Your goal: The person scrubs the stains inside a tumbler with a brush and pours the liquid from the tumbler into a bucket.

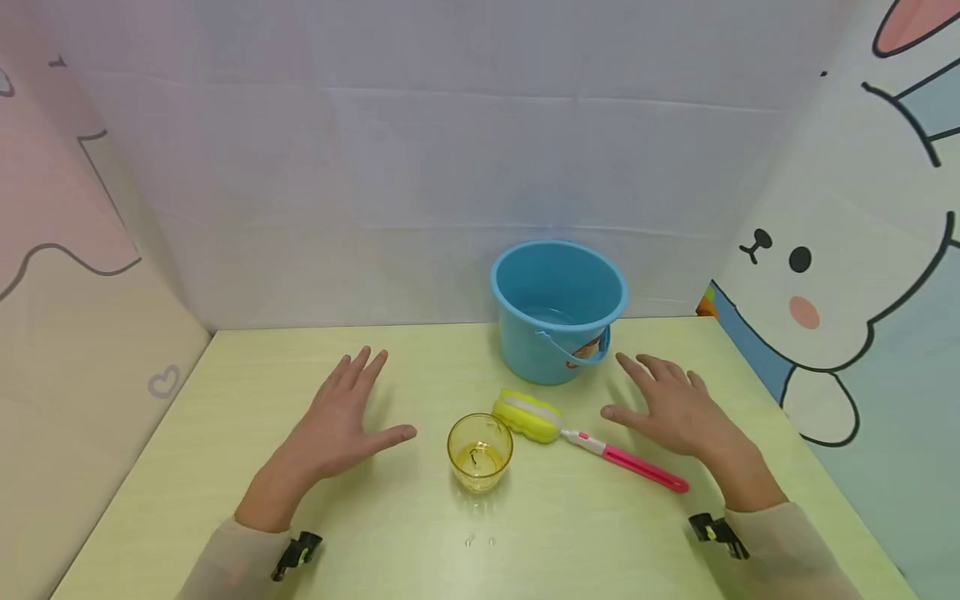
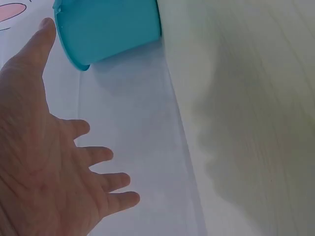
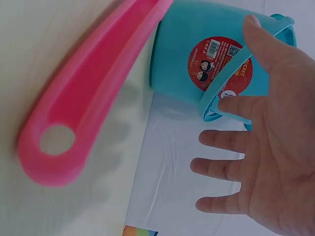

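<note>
My left hand (image 1: 336,429) hovers over the left part of the table, fingers straight and thumb spread, holding nothing. To its right stands an amber see-through cup (image 1: 480,452), upright, with a small dark mark visible inside. Touching or just behind the cup is the yellow sponge head of a cup brush (image 1: 528,416); its pink handle (image 1: 645,468) slants toward the front right. Above and behind that handle, my right hand (image 1: 678,408) is held with spread fingers and holds nothing. In the right wrist view the handle's end (image 3: 58,140) has a round hole.
A blue bucket (image 1: 547,350) with its handle hanging down stands at the table's back, near the white cloth wall (image 1: 337,167). Two small drops (image 1: 480,541) lie on the table (image 1: 405,533) in front of the cup. A printed cloth (image 1: 885,400) borders the right side.
</note>
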The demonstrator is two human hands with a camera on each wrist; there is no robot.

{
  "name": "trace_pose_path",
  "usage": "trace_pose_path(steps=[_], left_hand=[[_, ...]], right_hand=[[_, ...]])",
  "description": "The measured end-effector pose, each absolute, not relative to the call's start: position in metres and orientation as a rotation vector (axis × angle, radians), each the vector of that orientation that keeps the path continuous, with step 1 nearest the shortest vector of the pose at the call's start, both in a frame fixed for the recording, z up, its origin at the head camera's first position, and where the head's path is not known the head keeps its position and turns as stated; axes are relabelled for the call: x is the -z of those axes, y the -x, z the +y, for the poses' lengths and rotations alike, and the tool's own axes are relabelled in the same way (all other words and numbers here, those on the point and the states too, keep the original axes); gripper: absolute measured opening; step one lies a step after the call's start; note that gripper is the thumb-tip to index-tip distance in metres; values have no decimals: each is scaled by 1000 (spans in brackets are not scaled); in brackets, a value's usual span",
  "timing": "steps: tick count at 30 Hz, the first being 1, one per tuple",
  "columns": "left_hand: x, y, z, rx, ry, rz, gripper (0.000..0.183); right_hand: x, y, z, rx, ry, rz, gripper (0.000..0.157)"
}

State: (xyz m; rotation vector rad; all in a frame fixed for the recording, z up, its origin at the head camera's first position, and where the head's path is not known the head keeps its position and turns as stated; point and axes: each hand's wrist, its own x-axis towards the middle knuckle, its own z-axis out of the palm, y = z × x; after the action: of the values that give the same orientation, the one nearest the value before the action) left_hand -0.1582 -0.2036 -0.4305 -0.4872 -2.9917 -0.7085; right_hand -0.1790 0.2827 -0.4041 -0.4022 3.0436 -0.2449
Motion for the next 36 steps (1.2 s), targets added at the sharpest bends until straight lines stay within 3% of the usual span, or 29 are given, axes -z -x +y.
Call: trace_pose_path(steps=[17, 36], left_hand=[[438, 146, -164, 1112, 724, -2928, 130], [446, 138, -126, 1596, 786, -2876, 121]], right_hand=[[409, 174, 272, 228, 517, 2990, 92], [417, 163, 256, 236, 636, 2855, 61]])
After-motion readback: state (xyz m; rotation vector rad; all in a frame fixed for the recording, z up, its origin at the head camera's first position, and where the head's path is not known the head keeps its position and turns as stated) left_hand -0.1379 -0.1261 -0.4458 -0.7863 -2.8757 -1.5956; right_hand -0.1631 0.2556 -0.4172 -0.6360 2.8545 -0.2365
